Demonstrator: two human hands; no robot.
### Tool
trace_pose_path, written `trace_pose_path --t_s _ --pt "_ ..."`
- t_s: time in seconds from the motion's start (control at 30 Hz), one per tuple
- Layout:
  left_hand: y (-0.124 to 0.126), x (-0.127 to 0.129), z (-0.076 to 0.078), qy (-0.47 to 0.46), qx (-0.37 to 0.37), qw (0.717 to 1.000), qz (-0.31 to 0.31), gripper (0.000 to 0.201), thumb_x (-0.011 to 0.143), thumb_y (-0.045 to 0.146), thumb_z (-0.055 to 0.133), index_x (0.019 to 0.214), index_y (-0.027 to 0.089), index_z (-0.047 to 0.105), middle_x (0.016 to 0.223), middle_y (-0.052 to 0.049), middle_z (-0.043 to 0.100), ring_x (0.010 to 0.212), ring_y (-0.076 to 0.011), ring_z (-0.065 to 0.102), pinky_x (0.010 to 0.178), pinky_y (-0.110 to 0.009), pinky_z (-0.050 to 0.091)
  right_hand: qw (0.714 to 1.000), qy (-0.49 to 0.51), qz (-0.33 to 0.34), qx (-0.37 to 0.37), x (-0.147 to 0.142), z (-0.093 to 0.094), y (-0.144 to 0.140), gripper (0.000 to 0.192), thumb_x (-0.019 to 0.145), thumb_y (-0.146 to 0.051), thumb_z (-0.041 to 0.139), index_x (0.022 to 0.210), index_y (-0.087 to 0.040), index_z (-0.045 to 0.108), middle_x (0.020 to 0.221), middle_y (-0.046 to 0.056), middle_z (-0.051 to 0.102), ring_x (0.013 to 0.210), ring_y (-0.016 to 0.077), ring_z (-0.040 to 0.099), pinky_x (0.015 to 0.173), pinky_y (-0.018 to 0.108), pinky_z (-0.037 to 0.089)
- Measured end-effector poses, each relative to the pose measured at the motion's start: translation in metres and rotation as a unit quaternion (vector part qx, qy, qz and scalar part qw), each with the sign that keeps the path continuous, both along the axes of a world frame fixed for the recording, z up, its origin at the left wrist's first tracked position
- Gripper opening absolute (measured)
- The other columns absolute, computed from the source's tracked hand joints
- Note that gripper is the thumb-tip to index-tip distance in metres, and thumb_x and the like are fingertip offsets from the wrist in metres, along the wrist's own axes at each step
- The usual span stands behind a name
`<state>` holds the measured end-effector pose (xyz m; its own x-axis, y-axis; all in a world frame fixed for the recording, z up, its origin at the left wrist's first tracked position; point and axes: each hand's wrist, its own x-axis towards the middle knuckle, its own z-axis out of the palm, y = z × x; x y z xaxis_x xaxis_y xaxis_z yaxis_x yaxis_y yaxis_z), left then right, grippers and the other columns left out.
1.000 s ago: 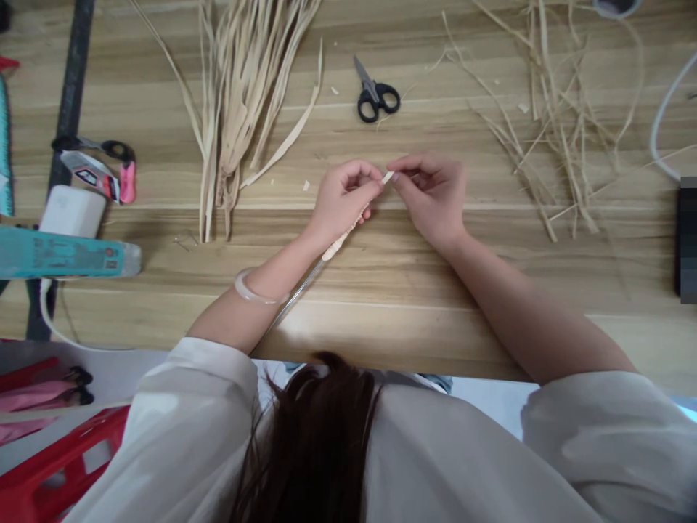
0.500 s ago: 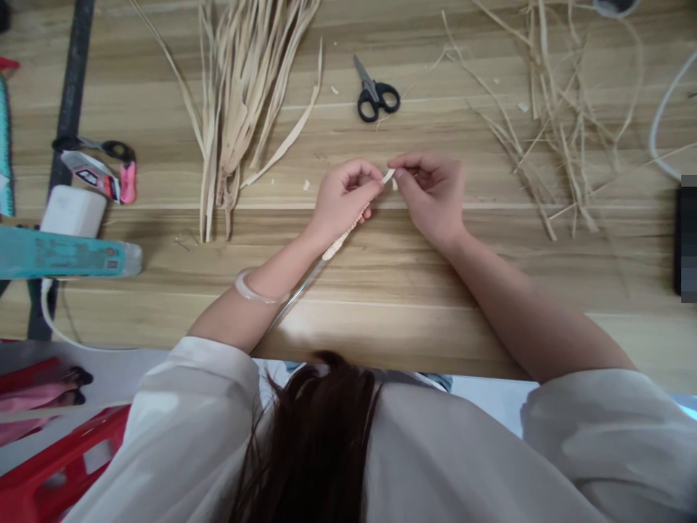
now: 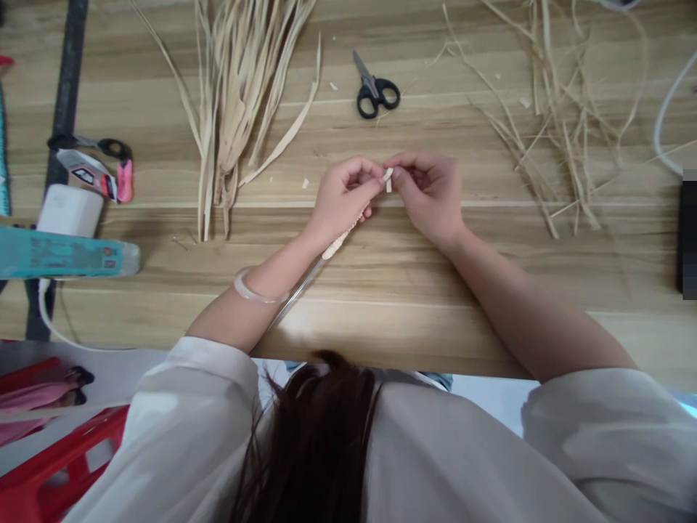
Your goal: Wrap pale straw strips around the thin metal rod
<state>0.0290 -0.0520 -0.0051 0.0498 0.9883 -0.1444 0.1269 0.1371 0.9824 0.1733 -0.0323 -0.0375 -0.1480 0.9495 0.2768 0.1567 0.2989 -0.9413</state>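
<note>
My left hand grips a thin metal rod whose upper part is wrapped in pale straw strip; the rod slants down toward my left wrist. My right hand pinches the short loose end of the straw strip at the rod's top, fingertips of both hands almost touching. Both hands rest over the middle of the wooden table.
A bundle of flat straw leaves lies at the upper left, thin straw scraps at the upper right. Black scissors lie beyond my hands. At left are a teal glue gun, a white adapter and pink-handled cutters.
The loose strip end has bent downward between my fingertips, and my right hand has shifted slightly left toward my left hand. The rod stays in place.
</note>
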Motion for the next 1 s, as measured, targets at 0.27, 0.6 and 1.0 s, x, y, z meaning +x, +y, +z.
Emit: trace_pose_path --t_s 0.27,0.6,1.0 --pt "0.0008 -0.0003 -0.0025 0.001 0.006 1.0 0.002 0.008 0.081 0.024 0.065 0.082 0.018 0.06 0.06 0.005 0.057 0.041 -0.0028 0.048 0.04 -0.015 0.035 1.0 0.01 0.008 -0.001 -0.0006 0.0032 -0.0014 0.027 0.082 -0.049 0.063 0.082 -0.023 0.068 0.077 0.001 0.067 0.076 0.0165 0.065 0.073 0.033 0.055" --pt "0.0009 -0.0009 -0.0018 0.01 0.015 1.0 -0.012 0.007 0.082 0.025 0.063 0.084 0.018 0.062 0.063 0.003 0.06 0.041 -0.0031 0.047 0.039 -0.016 0.035 1.0 -0.009 0.0 0.016 -0.0001 0.0017 -0.0009 0.029 0.086 -0.05 0.057 0.084 -0.024 0.069 0.078 0.001 0.068 0.075 0.0154 0.066 0.071 0.03 0.055" --pt "0.0006 -0.0021 -0.0028 0.036 0.025 0.999 -0.026 0.014 0.083 0.023 0.059 0.094 0.018 0.066 0.062 0.003 0.06 0.043 -0.0039 0.049 0.041 -0.016 0.036 1.0 0.014 0.002 0.011 0.0 -0.0057 0.0026 0.028 0.083 -0.051 0.061 0.091 -0.025 0.064 0.082 0.001 0.067 0.074 0.0159 0.065 0.068 0.032 0.055"
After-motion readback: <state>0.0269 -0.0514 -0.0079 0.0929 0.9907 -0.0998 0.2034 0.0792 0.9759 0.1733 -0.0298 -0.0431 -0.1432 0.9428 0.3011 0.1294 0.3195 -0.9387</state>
